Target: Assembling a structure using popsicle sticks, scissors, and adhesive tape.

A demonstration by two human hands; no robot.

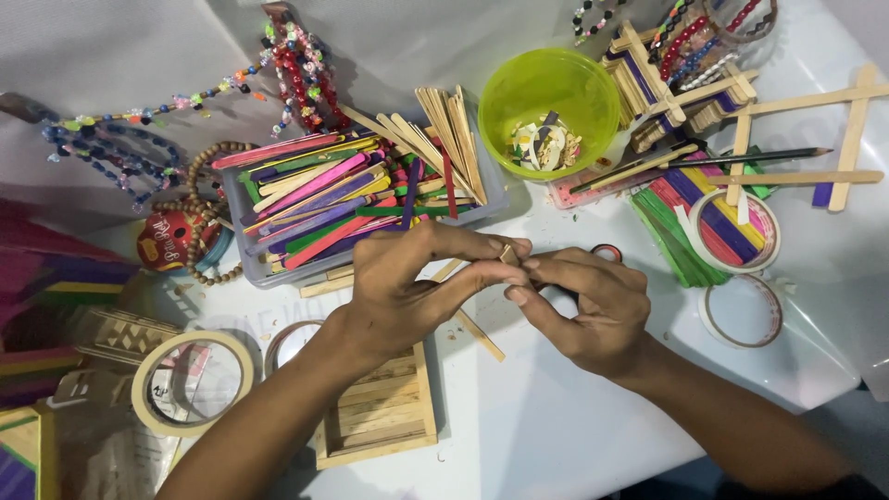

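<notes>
Nearest: a shallow stick-built tray (380,412) on the white table (556,435), beneath the left forearm. Left hand (407,287) and right hand (583,310) meet fingertip to fingertip, both pinching one small plain wooden stick piece (507,253) above the table; judged step: fitting or trimming this piece, calling for steady alignment. Beyond: grey bin of coloured sticks (352,199), green bowl (548,97).

Both forearms angle in from below; left hand (407,282) and right hand (583,306) meet, fingers (482,268) pinched together.
</notes>
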